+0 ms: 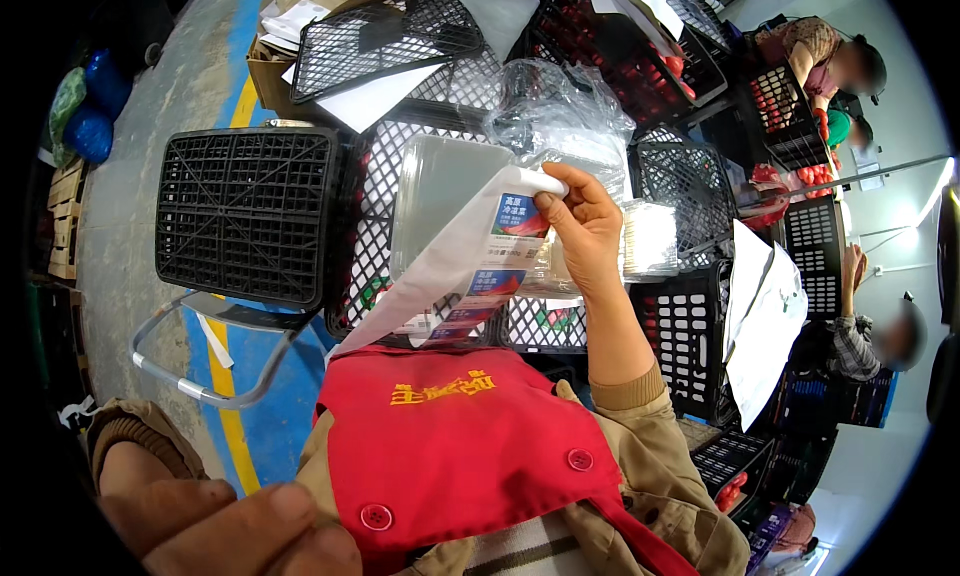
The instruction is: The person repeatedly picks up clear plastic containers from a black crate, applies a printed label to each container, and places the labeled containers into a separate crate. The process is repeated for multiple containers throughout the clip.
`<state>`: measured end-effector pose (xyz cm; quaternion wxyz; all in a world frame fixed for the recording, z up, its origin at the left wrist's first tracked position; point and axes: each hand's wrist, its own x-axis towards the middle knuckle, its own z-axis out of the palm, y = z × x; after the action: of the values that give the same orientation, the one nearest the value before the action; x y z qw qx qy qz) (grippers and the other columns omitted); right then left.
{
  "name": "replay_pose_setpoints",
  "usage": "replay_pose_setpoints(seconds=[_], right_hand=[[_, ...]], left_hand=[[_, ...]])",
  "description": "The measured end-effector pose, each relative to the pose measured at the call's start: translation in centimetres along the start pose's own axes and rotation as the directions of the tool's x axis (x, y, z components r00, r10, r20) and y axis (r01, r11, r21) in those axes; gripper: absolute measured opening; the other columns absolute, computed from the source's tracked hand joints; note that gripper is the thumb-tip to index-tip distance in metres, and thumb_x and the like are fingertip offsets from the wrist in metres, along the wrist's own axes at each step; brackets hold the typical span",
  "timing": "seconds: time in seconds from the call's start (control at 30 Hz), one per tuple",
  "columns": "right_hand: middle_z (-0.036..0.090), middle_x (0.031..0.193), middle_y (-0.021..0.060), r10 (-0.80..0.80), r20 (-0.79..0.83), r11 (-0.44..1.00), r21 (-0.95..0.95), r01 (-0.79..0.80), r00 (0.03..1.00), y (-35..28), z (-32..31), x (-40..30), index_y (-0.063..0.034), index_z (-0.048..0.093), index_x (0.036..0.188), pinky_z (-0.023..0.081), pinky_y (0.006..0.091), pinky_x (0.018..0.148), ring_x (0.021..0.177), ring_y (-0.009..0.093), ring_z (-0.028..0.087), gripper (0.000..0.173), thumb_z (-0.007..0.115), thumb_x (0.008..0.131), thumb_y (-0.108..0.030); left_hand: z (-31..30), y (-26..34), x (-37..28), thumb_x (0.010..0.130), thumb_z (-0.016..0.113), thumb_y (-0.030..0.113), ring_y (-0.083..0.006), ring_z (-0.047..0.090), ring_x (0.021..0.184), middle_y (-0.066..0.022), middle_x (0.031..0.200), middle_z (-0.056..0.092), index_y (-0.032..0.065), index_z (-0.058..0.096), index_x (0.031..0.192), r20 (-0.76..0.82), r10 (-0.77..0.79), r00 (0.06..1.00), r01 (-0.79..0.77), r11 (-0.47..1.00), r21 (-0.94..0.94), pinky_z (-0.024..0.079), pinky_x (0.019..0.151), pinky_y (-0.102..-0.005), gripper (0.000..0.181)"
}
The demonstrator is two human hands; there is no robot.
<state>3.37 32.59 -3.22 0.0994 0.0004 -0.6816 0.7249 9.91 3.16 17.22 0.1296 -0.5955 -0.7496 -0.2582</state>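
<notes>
My right hand (585,223) pinches the top end of a long strip of printed labels (491,249) between thumb and fingers. The strip slants down to the left toward my red apron (457,426), and its blue and red labels bear writing. Behind it lies a stack of clear plastic trays (450,193), partly hidden by the strip. The trays rest on a black mesh crate (375,238). My left hand (240,531) is very near the camera at the lower left, fingers bent and cut off by the frame. Whether it holds anything is hidden.
An upturned black crate (244,216) stands at left above a grey metal tube frame (259,388). Clear plastic film (562,103) lies beyond the trays. Crates of red produce (600,58) stand at the back. At right are white sheets (765,313) and two people (855,343) working.
</notes>
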Motion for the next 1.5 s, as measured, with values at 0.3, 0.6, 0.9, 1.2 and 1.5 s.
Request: replay_pose_setpoints(seconds=[0.3, 0.6, 0.9, 1.2, 1.5], right_hand=[[0.059, 0.114, 0.0139, 0.016, -0.059, 0.994, -0.11, -0.023, 0.998, 1.9, -1.8, -0.4, 0.0019, 0.052, 0.122, 0.051, 0.0305, 0.082, 0.095, 0.02, 0.061, 0.037, 0.057, 0.085, 0.006], [0.057, 0.119, 0.0113, -0.141, 0.307, 0.956, -0.204, 0.21, 0.941, 1.2, 2.5, -2.1, 0.0052, 0.05, 0.126, 0.045, 0.0281, 0.091, 0.106, 0.017, 0.055, 0.039, 0.06, 0.089, -0.001], [0.055, 0.121, 0.0122, -0.038, 0.27, 0.999, -0.021, 0.046, 0.962, -1.6, 7.8, -2.8, 0.0038, 0.048, 0.129, 0.043, 0.0279, 0.092, 0.109, 0.017, 0.053, 0.045, 0.062, 0.086, 0.001], [0.061, 0.11, 0.0093, -0.059, 0.309, 0.997, -0.028, 0.071, 0.949, -2.1, 7.3, -5.2, 0.0038, 0.055, 0.12, 0.047, 0.0271, 0.086, 0.096, 0.015, 0.058, 0.037, 0.066, 0.085, -0.002], [0.064, 0.107, 0.0116, 0.191, 0.394, 0.96, 0.114, -0.254, 0.899, -3.3, 7.8, -4.3, 0.0052, 0.059, 0.116, 0.048, 0.0296, 0.088, 0.098, 0.017, 0.061, 0.041, 0.073, 0.08, -0.007]], left_hand=[[9.3, -6.5, -3.2, 0.078, 0.069, 0.024, -0.0251, 0.061, 0.068, -0.0061, 0.081, 0.057, 0.0105, 0.057, 0.095, -0.051, -0.469, 0.882, 0.467, 0.883, -0.042, 0.051, 0.058, -0.0364, 0.024], [15.6, -8.5, -6.2, 0.077, 0.07, 0.012, -0.0398, 0.048, 0.118, -0.022, 0.137, 0.041, 0.0057, 0.057, 0.112, -0.303, -0.419, 0.856, 0.356, 0.903, -0.242, 0.042, 0.095, -0.046, 0.038], [13.7, -7.9, -7.7, 0.084, 0.058, 0.004, -0.0365, 0.05, 0.116, -0.0198, 0.131, 0.047, -0.0026, 0.05, 0.125, -0.2, -0.619, 0.759, 0.364, 0.659, -0.658, 0.043, 0.096, -0.0414, 0.042], [8.8, -6.8, -7.4, 0.077, 0.065, 0.003, -0.0359, 0.059, 0.1, -0.0182, 0.11, 0.062, -0.0033, 0.06, 0.096, -0.571, -0.273, 0.774, 0.208, 0.962, -0.177, 0.046, 0.089, -0.0445, 0.021], [10.9, -7.8, -7.6, 0.069, 0.071, 0.003, -0.0363, 0.047, 0.123, -0.0164, 0.12, 0.056, 0.0065, 0.057, 0.096, -0.628, -0.244, 0.739, 0.233, 0.967, -0.101, 0.03, 0.109, -0.0533, 0.031]])
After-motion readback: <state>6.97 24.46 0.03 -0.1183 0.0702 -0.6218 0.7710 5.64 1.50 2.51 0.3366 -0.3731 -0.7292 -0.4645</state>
